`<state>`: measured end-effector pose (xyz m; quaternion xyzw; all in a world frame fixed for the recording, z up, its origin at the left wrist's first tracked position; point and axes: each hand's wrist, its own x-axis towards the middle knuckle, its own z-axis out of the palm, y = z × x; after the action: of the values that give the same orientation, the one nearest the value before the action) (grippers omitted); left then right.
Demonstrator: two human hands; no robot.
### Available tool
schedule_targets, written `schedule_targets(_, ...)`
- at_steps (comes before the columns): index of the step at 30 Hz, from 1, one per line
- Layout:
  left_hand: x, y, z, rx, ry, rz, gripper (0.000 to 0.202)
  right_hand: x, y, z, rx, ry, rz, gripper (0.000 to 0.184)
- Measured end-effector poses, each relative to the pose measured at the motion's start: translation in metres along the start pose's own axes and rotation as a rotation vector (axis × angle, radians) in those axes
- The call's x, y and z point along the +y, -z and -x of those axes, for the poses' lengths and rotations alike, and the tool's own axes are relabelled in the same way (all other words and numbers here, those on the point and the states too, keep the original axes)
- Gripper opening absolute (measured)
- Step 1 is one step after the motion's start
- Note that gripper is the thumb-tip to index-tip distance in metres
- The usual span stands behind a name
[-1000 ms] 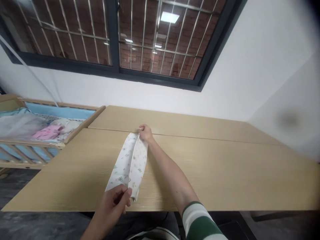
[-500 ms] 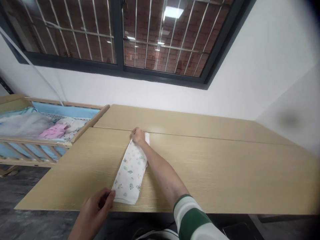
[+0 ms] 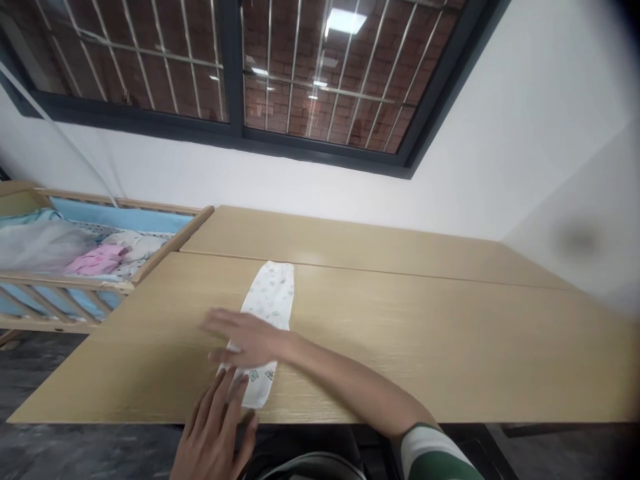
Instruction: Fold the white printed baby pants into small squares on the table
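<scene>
A white cloth garment with a small print (image 3: pixel 270 293), folded into a long narrow strip, lies flat on the wooden table (image 3: pixel 400 340). My right hand (image 3: pixel 245 338) is over its middle, fingers stretched to the left and slightly blurred; whether it presses on the cloth I cannot tell. My left hand (image 3: pixel 215 420) is at the near end of the cloth, fingers spread, with the fingertips on or just above its lower left edge. Part of the cloth's left side is hidden under both hands.
On the left stands a wooden crib (image 3: pixel 115 287) with blue lining, holding a pink cloth (image 3: pixel 100 259) and white bedding. Behind the table are a white wall (image 3: pixel 300 190) and a barred window with a dark frame (image 3: pixel 320 153).
My right hand has let go of the cloth's far end and moved toward me over its middle. My left hand has released the near corner and opened out flat.
</scene>
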<state>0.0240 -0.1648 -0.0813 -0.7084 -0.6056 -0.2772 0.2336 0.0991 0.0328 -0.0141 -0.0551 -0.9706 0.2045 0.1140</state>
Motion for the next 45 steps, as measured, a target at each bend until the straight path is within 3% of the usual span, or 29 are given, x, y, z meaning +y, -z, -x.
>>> schedule_targets(4, 0.013, -0.012, 0.02, 0.054, -0.049, -0.114, 0.054, -0.029, -0.017, 0.031, -0.152, 0.088, 0.018, 0.063)
schedule_targets(8, 0.016, -0.019, 0.033, 0.029, -0.054, -0.136, 0.066, -0.015, -0.025, 0.042, -0.174, 0.064, 0.071, 0.061)
schedule_targets(15, 0.021, -0.017, 0.033, -0.025, 0.035, -0.159, 0.074, 0.051, -0.013, 0.023, -0.143, -0.167, 0.069, 0.069)
schedule_targets(23, 0.02, -0.02, 0.038, -0.047, 0.038, -0.214, 0.073, 0.151, 0.027, 0.004, -0.104, -0.464, 0.165, 0.074)
schedule_targets(30, 0.028, -0.027, 0.038, -0.03, 0.022, -0.183, 0.054, 0.187, 0.043, 0.003, -0.021, -0.504, 0.182, 0.068)
schedule_targets(36, 0.059, -0.036, 0.027, -0.014, -0.032, -0.106, 0.051, 0.191, 0.053, 0.017, -0.011, -0.418, 0.167, 0.062)
schedule_targets(39, 0.059, -0.033, 0.014, -0.063, -0.031, -0.035, 0.048, 0.181, 0.058, 0.023, 0.055, -0.411, 0.254, 0.06)
schedule_targets(42, 0.04, -0.029, 0.004, -0.099, -0.071, 0.079, 0.039, 0.151, 0.059, 0.033, 0.14, -0.344, 0.348, 0.059)
schedule_targets(45, 0.015, -0.025, 0.001, -0.121, -0.092, 0.215, 0.033, 0.099, 0.054, 0.055, 0.24, -0.314, 0.292, 0.05)
